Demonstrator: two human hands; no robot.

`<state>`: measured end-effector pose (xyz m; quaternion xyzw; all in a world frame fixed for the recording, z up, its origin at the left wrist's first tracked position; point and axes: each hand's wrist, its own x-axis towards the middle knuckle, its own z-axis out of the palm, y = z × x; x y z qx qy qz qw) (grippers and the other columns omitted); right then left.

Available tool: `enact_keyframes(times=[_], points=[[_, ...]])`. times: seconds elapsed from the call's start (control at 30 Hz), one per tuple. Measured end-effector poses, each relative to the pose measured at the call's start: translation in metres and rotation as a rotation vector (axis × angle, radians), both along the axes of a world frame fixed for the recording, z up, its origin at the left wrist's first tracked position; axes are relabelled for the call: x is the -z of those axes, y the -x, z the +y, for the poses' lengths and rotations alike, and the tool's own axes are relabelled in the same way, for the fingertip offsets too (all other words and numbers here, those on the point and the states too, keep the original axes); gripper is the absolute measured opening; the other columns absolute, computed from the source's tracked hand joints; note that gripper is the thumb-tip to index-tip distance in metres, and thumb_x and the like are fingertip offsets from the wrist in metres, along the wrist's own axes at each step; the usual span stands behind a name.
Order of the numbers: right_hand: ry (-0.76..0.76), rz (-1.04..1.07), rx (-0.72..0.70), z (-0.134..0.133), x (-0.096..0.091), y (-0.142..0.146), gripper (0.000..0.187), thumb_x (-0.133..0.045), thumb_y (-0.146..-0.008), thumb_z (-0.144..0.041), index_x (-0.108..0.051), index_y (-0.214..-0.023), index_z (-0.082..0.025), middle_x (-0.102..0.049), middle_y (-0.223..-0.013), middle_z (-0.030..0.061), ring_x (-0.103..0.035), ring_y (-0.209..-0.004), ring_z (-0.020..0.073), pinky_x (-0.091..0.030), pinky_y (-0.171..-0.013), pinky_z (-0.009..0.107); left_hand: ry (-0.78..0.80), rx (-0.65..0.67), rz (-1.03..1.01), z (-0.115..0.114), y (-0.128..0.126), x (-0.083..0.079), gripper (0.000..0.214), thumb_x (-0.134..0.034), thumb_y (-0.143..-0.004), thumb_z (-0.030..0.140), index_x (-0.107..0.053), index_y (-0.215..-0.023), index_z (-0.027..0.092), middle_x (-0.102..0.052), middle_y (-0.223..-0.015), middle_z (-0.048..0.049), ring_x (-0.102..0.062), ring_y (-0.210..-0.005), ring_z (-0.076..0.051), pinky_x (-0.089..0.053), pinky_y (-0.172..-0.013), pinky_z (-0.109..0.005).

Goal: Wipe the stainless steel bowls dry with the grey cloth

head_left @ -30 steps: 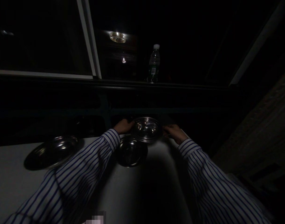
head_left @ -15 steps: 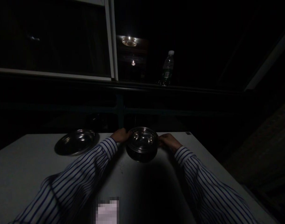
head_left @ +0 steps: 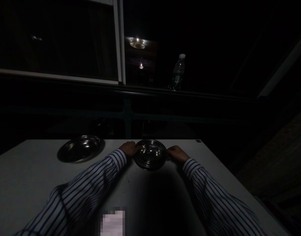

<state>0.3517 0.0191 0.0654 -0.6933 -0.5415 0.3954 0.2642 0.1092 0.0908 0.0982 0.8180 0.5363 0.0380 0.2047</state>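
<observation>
At the far middle of the table: a steel bowl [head_left: 149, 154] sat upright on the pale table [head_left: 29, 183], close to its far edge, between the two hands.
Bowl contents: its hollow showed only bright glints of reflected light; whether a second bowl sat nested beneath it was too dark to tell.
Left hand: the left hand [head_left: 129, 148] was closed on the bowl's left rim, fingers curled against the metal, its striped sleeve [head_left: 91, 183] stretched across the table.
Right hand: the right hand [head_left: 175, 153] was clamped on the opposite rim, knuckles up, with the right sleeve [head_left: 214, 203] running back toward the near right corner.
Hands together: they stood apart, one on each side, with the bowl held between them.
Steel plate: a wide, shallow steel plate [head_left: 79, 149] lay flat to the left of the bowl, well clear of the left hand; its dished face carried only dull reflections.
Bottle: a clear plastic bottle [head_left: 178, 72] with a white cap and a green label stood upright on the dark ledge [head_left: 214, 95] beyond the table; how full it was could not be made out.
Window: a pale window frame [head_left: 118, 42] rose behind the ledge, and a round lamp reflection [head_left: 137, 42] glowed in the glass just right of it.
Near edge: a blurred patch [head_left: 113, 223] covered something at the bottom of the view.
</observation>
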Motion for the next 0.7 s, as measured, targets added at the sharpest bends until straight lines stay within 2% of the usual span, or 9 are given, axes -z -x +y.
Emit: enact_keyframes(times=[0.13, 0.3, 0.5, 0.6, 0.7], points=[[-0.001, -0.046, -0.013, 0.001, 0.003, -0.001, 0.026, -0.047, -0.085, -0.035, -0.057, -0.081, -0.011, -0.058, -0.073, -0.0007, -0.055, -0.060, 0.0078, -0.047, -0.057, 0.024, -0.013, 0.008, 0.029, 0.001, -0.001, 0.001, 0.051, -0.039, -0.073, 0.055, -0.067, -0.075, 0.013, -0.067, -0.088, -0.0211, -0.061, -0.089, -0.031, -0.042, -0.069, -0.033], [0.008, -0.124, -0.012, 0.001, 0.003, -0.001, 0.026, -0.047, -0.085, -0.035, -0.057, -0.083, -0.012, -0.059, -0.074, -0.0003, -0.055, -0.062, 0.0084, -0.047, -0.058, 0.025, 0.009, 0.013, 0.034, 0.001, -0.001, 0.002, 0.051, -0.038, -0.073, 0.055, -0.067, -0.073, 0.013, -0.067, -0.085, -0.0207, -0.061, -0.087, -0.030, -0.042, -0.070, -0.033], [-0.024, -0.208, 0.049, -0.001, -0.004, 0.000, 0.022, -0.050, -0.084, -0.033, -0.059, -0.083, -0.013, -0.061, -0.084, 0.0021, -0.057, -0.076, 0.0121, -0.047, -0.072, 0.031, 0.042, -0.038, -0.023, -0.003, 0.002, 0.003, 0.050, -0.041, -0.071, 0.057, -0.066, -0.075, 0.014, -0.068, -0.088, -0.0199, -0.061, -0.089, -0.030, -0.042, -0.072, -0.033], [-0.095, -0.196, 0.113, -0.001, -0.007, -0.003, 0.020, -0.051, -0.083, -0.033, -0.060, -0.084, -0.016, -0.061, -0.094, 0.0039, -0.056, -0.090, 0.0153, -0.043, -0.083, 0.036, 0.055, -0.107, -0.089, -0.006, 0.005, 0.006, 0.059, -0.040, -0.068, 0.063, -0.066, -0.084, 0.012, -0.065, -0.097, -0.0228, -0.058, -0.096, -0.034, -0.041, -0.076, -0.036], [-0.179, -0.125, 0.186, 0.000, -0.006, -0.002, 0.027, -0.049, -0.084, -0.036, -0.057, -0.100, -0.016, -0.056, -0.110, 0.0069, -0.051, -0.104, 0.0190, -0.036, -0.092, 0.042, 0.054, -0.197, -0.196, -0.010, 0.006, 0.013, 0.076, -0.030, -0.071, 0.066, -0.057, -0.105, 0.004, -0.055, -0.114, -0.0281, -0.050, -0.108, -0.036, -0.036, -0.084, -0.040]])
